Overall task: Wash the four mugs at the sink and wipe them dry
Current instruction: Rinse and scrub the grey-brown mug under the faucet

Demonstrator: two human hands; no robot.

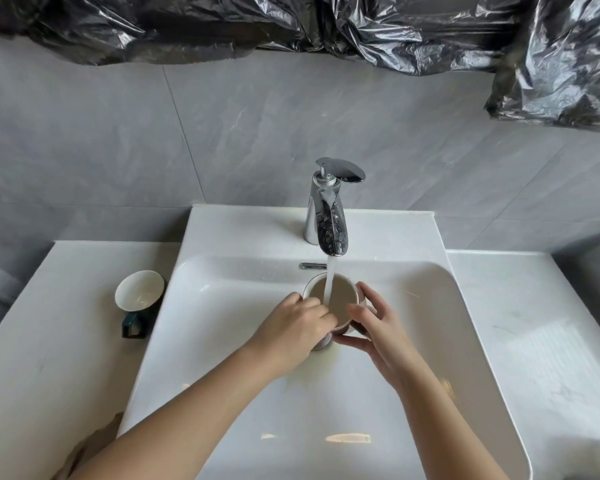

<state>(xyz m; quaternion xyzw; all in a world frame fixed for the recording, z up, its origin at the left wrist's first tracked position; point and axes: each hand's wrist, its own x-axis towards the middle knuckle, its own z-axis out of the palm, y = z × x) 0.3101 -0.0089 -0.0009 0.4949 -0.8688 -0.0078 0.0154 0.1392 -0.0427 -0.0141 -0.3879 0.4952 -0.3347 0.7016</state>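
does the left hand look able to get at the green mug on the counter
Likely yes: the dark green mug with a white inside stands alone on the white counter, nothing between it and the left hand, which is busy at the brown mug now.

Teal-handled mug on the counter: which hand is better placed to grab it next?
Left, likely. The teal-handled mug stands on the counter left of the basin, nearest the left hand; the right hand grips the other mug and would have to cross.
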